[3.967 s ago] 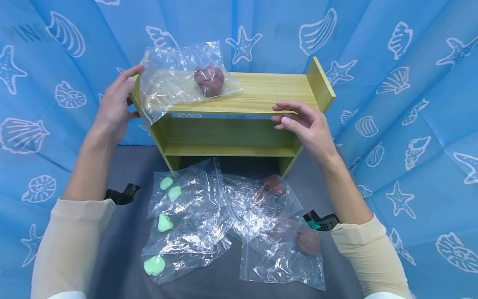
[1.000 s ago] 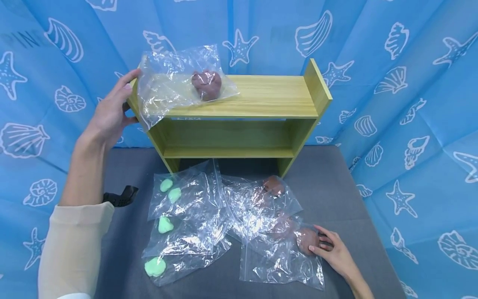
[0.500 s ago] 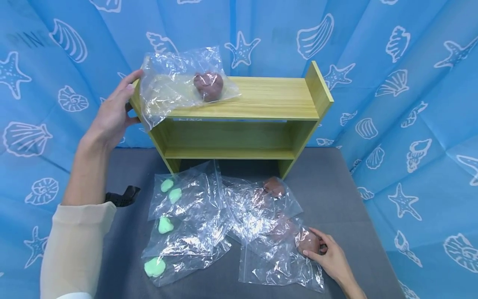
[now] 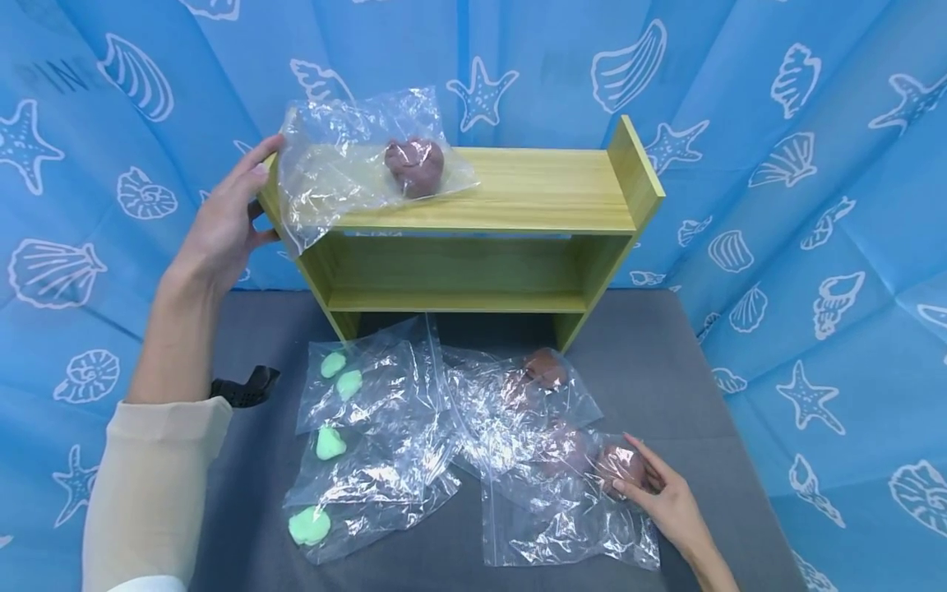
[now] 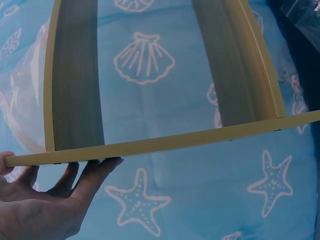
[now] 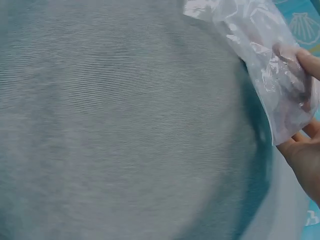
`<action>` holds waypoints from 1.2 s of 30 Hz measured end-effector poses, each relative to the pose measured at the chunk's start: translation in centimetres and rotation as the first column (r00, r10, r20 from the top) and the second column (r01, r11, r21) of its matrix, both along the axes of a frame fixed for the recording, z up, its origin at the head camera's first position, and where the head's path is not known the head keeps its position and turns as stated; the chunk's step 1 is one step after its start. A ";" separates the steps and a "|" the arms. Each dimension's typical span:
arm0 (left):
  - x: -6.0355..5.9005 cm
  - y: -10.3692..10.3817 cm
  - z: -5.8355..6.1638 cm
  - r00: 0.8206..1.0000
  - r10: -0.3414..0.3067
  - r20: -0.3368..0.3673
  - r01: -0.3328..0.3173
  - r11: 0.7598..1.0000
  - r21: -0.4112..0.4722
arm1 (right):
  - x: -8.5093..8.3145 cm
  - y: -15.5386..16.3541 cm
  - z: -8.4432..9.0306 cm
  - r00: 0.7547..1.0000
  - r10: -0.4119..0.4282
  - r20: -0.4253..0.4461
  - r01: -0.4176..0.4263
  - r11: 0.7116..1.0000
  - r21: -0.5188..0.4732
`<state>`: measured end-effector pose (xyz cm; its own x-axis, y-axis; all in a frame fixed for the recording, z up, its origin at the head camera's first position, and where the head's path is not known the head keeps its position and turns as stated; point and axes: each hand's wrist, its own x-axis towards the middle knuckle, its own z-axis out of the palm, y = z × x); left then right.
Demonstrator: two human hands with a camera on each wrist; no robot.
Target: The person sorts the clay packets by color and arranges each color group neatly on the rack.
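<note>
While left hand (image 4: 222, 222) grips shelf (image 4: 510, 189), right hand (image 4: 662, 497) pinches half-veiled bagged lump (image 4: 620, 464)

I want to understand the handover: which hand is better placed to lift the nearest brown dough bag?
Likely the right hand: its fingers already pinch the brown dough bag on the grey table. The left hand grips the shelf.

one shelf (image 4: 518, 189), seven bags (image 4: 570, 510), two hands (image 4: 222, 230)
</note>
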<state>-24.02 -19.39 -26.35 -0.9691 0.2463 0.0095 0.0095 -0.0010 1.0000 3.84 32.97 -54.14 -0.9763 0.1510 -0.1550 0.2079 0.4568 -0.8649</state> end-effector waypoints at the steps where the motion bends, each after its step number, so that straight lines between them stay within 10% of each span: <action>1: 0.0 0.0 0.0 1.000 0.003 0.000 -0.003 1.000 0.000 | -0.1 0.1 0.3 1.000 0.002 0.005 -0.002 1.000 -0.008; 9: -0.2 0.0 0.0 1.000 0.010 0.013 -0.010 1.000 0.002 | -1.4 0.2 2.8 0.996 0.075 -0.052 -0.085 0.972 -0.218; 16: -0.1 0.0 0.0 1.000 0.014 0.027 -0.014 1.000 0.004 | -3.4 -0.3 5.7 0.974 0.159 -0.162 -0.189 0.962 -0.195; 29: -0.1 0.1 0.0 1.000 0.016 0.014 -0.016 1.000 -0.001 | -6.6 -2.0 10.4 0.868 0.348 -0.355 -0.462 0.828 -0.318; 36: -0.2 0.1 -0.1 1.000 0.020 0.007 -0.020 1.000 -0.004 | -7.8 -3.1 13.4 0.834 0.378 -0.403 -0.503 0.822 -0.268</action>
<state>-24.19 -19.27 -26.47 -0.9740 0.2265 0.0017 0.0023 0.0027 1.0000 -3.93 29.84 -40.74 -0.9253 -0.3112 0.2169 -0.2546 0.0859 -0.9632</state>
